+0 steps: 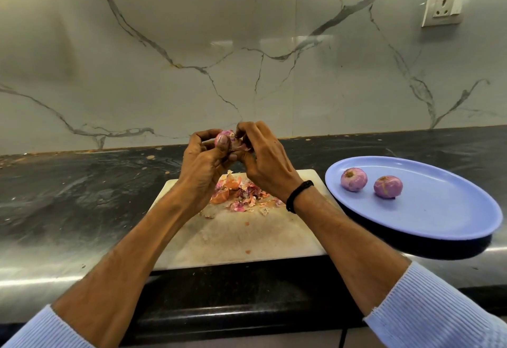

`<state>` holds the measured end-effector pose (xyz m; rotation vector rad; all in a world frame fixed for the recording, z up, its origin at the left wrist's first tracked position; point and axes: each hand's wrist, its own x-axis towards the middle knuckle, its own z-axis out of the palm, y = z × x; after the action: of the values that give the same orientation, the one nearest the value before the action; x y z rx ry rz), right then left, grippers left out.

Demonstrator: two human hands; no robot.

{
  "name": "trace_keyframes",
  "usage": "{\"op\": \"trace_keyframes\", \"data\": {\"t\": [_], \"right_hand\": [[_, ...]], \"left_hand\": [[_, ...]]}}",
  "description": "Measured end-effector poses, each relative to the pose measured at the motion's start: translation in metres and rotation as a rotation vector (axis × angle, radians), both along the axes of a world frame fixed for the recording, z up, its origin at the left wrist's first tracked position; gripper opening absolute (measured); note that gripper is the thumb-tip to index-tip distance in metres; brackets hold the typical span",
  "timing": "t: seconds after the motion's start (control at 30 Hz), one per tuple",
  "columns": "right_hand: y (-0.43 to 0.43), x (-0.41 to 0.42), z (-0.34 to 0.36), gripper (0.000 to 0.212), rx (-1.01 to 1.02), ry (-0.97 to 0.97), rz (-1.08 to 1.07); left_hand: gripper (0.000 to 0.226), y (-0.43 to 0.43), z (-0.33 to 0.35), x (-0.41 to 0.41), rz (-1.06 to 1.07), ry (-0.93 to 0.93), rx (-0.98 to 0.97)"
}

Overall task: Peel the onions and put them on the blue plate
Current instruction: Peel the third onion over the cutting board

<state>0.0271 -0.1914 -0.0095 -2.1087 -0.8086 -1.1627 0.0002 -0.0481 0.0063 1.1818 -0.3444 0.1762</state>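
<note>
onion (226, 139) is gripped in left hand (204, 161) above cutting board (236, 235), skin is pinched by right hand (263, 155). two peeled onions (354, 179) sit on blue plate (439, 210). next: remaining skin stripped, onion plated.

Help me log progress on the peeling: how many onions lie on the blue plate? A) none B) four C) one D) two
D: the left onion and the right onion lie apart on the blue plate; the left hand and right hand grip a third onion.
</note>
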Motion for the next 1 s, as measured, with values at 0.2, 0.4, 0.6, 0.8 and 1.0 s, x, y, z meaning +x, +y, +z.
{"op": "trace_keyframes", "data": {"t": [0.2, 0.4, 0.6, 0.8, 1.0], "right_hand": [[0.0021, -0.0009, -0.0003, 0.006, 0.004, -0.037, -0.027], [0.0044, 0.0005, 0.0016, 0.027, 0.089, 0.029, 0.029], [0.0044, 0.0007, 0.0015, 0.038, 0.074, 0.021, 0.034], [0.0029, -0.0019, 0.001, 0.032, 0.028, -0.012, 0.011], [0.0027, -0.0036, 0.0014, 0.029, -0.033, 0.003, -0.013]], "left_hand": [[0.039, 0.0008, 0.0024, -0.0006, 0.023, -0.025, -0.001], [0.019, 0.002, 0.0007, 0.003, 0.065, -0.021, 0.009], [0.02, 0.0024, 0.0007, 0.0024, 0.064, -0.037, 0.014], [0.018, 0.0034, -0.0006, 0.0019, 0.038, -0.037, 0.028], [0.02, 0.0034, -0.0021, 0.0026, 0.047, -0.034, 0.051]]}}
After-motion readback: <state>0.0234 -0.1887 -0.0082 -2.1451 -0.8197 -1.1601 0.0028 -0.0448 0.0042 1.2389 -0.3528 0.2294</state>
